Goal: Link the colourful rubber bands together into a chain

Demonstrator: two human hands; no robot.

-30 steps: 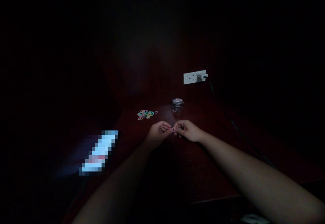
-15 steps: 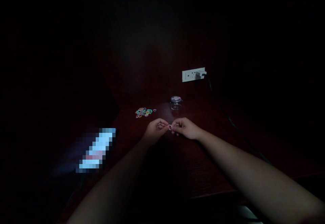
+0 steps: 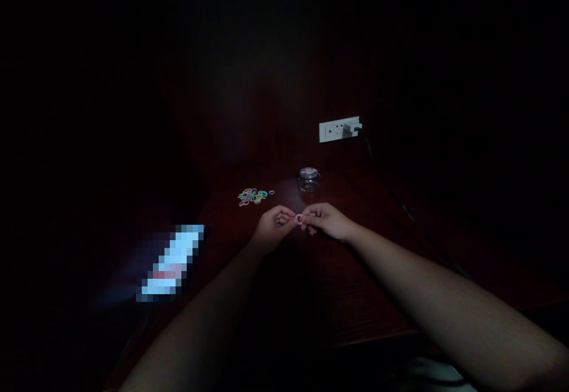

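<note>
- Here we are in the gloom, and both hands meet over the bench (image 3: 355,297): left hand (image 3: 273,227) and right hand (image 3: 331,221) each pinch the small pale pink ring (image 3: 299,219) by fingertip and thumb.
- The ring sits right between them, its hole showing as a dark spot; whether it is stretched, I can't tell.
- Danger spot, I'd say: if it is elastic, uneven pull or a slipping fingertip could ping it off into the dark, where it would be hard to find.
- Just beyond the left hand lies the heap of coloured bands (image 3: 252,197), one stray band (image 3: 271,192) beside it; a careless sweep of the knuckles could scatter the lot.
- Behind the fingers stands the clear jar (image 3: 309,184), upright, lid (image 3: 308,172) on top; a forward jerk from a sudden release might knock it over.
- And the light's poor! Away from the glowing slab (image 3: 171,264) at left, shadow could well spoil a fine grip.
</note>
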